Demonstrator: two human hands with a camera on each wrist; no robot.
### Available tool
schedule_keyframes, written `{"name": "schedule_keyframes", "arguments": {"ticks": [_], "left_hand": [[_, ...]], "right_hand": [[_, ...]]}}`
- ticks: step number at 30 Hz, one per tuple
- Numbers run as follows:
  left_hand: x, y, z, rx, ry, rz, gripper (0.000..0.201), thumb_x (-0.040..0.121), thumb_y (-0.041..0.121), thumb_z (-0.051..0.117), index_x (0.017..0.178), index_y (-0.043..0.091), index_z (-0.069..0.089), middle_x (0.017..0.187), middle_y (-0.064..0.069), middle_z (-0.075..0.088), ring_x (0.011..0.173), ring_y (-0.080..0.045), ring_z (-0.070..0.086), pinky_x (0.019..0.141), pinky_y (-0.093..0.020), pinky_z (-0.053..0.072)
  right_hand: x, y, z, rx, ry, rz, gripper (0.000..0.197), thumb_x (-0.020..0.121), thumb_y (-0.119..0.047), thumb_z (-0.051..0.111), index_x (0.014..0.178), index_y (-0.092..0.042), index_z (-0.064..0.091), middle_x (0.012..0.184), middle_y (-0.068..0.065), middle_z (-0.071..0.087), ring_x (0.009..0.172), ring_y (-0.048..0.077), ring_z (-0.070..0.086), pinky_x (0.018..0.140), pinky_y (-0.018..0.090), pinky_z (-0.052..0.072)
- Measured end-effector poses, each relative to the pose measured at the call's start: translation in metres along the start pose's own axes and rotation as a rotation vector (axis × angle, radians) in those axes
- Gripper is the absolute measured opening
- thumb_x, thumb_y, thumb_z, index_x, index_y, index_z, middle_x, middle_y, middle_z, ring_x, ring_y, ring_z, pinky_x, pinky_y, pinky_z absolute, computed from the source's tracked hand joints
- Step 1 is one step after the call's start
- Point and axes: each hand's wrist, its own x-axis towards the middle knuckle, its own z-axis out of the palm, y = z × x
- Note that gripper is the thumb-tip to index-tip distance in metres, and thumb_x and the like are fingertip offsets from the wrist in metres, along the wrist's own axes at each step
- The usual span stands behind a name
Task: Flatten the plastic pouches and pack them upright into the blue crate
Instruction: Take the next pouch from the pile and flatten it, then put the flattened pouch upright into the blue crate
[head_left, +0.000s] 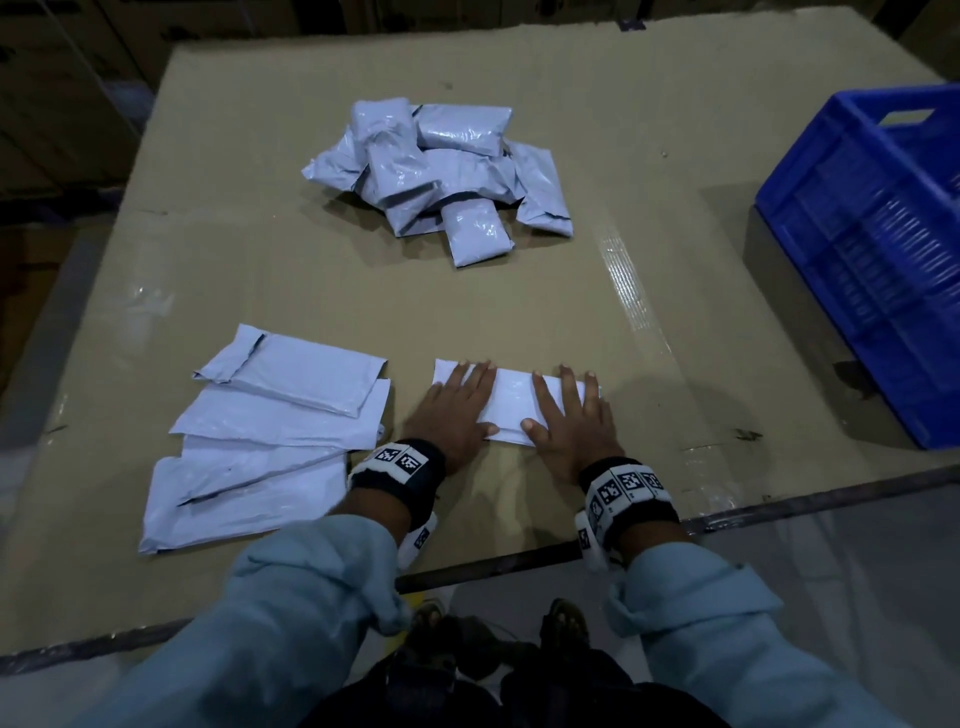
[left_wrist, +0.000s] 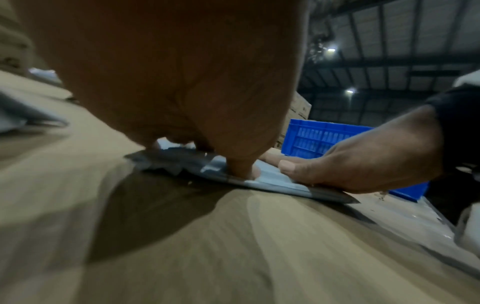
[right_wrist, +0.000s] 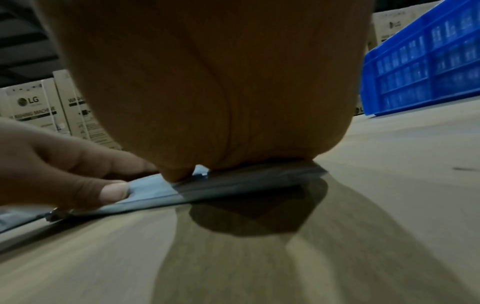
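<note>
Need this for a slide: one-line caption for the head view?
Both hands, left hand and right hand, press a white plastic pouch flat on the cardboard-covered table.

On the worktop (head_left: 519, 291), a heap of pouches (head_left: 436, 171) lies far; flattened pouches (head_left: 270, 441) near left, crate (head_left: 878, 260) right.

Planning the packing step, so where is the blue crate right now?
In the head view the blue crate stands at the far right edge of the cardboard-covered table, right of the heap of unflattened pouches.

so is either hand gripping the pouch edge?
No, left hand and right hand both press flat, fingers straight, on the pouch.
</note>
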Motion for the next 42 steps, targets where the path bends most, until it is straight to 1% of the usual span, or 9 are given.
{"name": "schedule_keyframes", "arguments": {"ticks": [4, 8, 12, 17, 22, 26, 33, 37, 42], "left_hand": [[-0.004, -0.024, 0.019, -0.078, 0.058, -0.003, 0.092, 0.094, 0.07, 0.039, 0.164, 0.023, 0.001, 0.171, -0.005, -0.003, 0.157, -0.029, 0.001, 0.122, -0.052, 0.021], [-0.01, -0.026, 0.028, -0.099, 0.08, -0.032, 0.094, 0.09, 0.078, 0.025, 0.163, 0.027, -0.004, 0.171, -0.005, -0.003, 0.157, -0.029, -0.001, 0.124, -0.052, 0.018], [-0.01, -0.018, 0.017, -0.088, 0.09, -0.004, 0.09, 0.096, 0.065, 0.047, 0.164, 0.022, 0.006, 0.17, -0.008, 0.007, 0.156, -0.03, 0.01, 0.121, -0.051, 0.021], [-0.008, 0.001, 0.0, -0.187, 0.171, 0.014, 0.099, 0.079, 0.053, 0.079, 0.156, 0.009, 0.034, 0.153, -0.013, 0.042, 0.137, -0.032, 0.041, 0.114, -0.046, 0.035], [-0.002, 0.028, -0.01, -0.092, 0.122, 0.002, 0.107, 0.065, 0.06, 0.085, 0.151, 0.016, 0.04, 0.138, -0.008, 0.05, 0.123, -0.031, 0.047, 0.101, -0.042, 0.041], [0.006, 0.069, -0.009, -0.036, 0.128, 0.003, 0.11, 0.062, 0.059, 0.087, 0.152, 0.018, 0.039, 0.14, -0.007, 0.047, 0.125, -0.03, 0.046, 0.099, -0.041, 0.042], [0.029, 0.146, 0.006, -0.069, 0.144, -0.008, 0.105, 0.068, 0.044, 0.087, 0.156, 0.024, 0.033, 0.151, -0.004, 0.038, 0.136, -0.029, 0.039, 0.102, -0.044, 0.046], [0.043, 0.182, 0.023, -0.149, 0.264, -0.011, 0.099, 0.074, 0.025, 0.08, 0.158, 0.025, 0.028, 0.158, -0.009, 0.034, 0.141, -0.032, 0.037, 0.102, -0.05, 0.049], [0.067, 0.226, 0.044, -0.274, 0.274, -0.341, 0.09, 0.092, 0.04, 0.062, 0.162, 0.021, 0.01, 0.165, -0.004, 0.024, 0.146, -0.029, 0.032, 0.113, -0.055, 0.034]], "right_hand": [[-0.001, 0.003, 0.0, -0.01, 0.014, 0.002, 0.073, 0.095, -0.067, 0.014, 0.16, -0.041, -0.006, 0.168, 0.0, -0.011, 0.152, 0.036, -0.011, 0.124, 0.052, 0.004], [-0.005, -0.002, 0.001, -0.032, 0.067, 0.025, 0.068, 0.102, -0.062, 0.029, 0.16, -0.042, 0.0, 0.168, 0.0, -0.003, 0.152, 0.036, -0.003, 0.121, 0.055, 0.012], [-0.015, -0.004, 0.001, -0.058, 0.099, 0.062, 0.068, 0.101, -0.061, 0.036, 0.16, -0.043, 0.007, 0.167, 0.001, 0.008, 0.15, 0.037, 0.009, 0.12, 0.056, 0.018], [-0.033, 0.004, -0.001, -0.044, 0.206, 0.086, 0.067, 0.096, -0.061, 0.049, 0.156, -0.042, 0.026, 0.159, 0.001, 0.029, 0.143, 0.032, 0.027, 0.116, 0.051, 0.026], [-0.048, 0.029, -0.012, 0.092, 0.258, 0.111, 0.085, 0.083, -0.061, 0.07, 0.156, -0.035, 0.035, 0.14, 0.002, 0.049, 0.128, 0.029, 0.042, 0.11, 0.043, 0.032], [-0.057, 0.061, -0.035, 0.098, 0.191, 0.141, 0.096, 0.073, -0.06, 0.081, 0.154, -0.034, 0.037, 0.127, 0.006, 0.049, 0.119, 0.028, 0.046, 0.102, 0.04, 0.038], [-0.072, 0.133, -0.061, 0.016, 0.083, 0.151, 0.076, 0.073, -0.065, 0.077, 0.137, -0.033, 0.05, 0.128, 0.002, 0.059, 0.12, 0.03, 0.052, 0.1, 0.042, 0.038], [-0.081, 0.163, -0.071, -0.046, 0.167, 0.121, 0.061, 0.073, -0.067, 0.075, 0.113, -0.026, 0.055, 0.107, 0.001, 0.07, 0.102, 0.03, 0.064, 0.085, 0.038, 0.043], [-0.088, 0.198, -0.089, -0.016, 0.309, 0.121, 0.047, 0.086, -0.052, 0.072, 0.113, -0.019, 0.051, 0.103, 0.004, 0.069, 0.095, 0.032, 0.068, 0.08, 0.039, 0.045]]}}
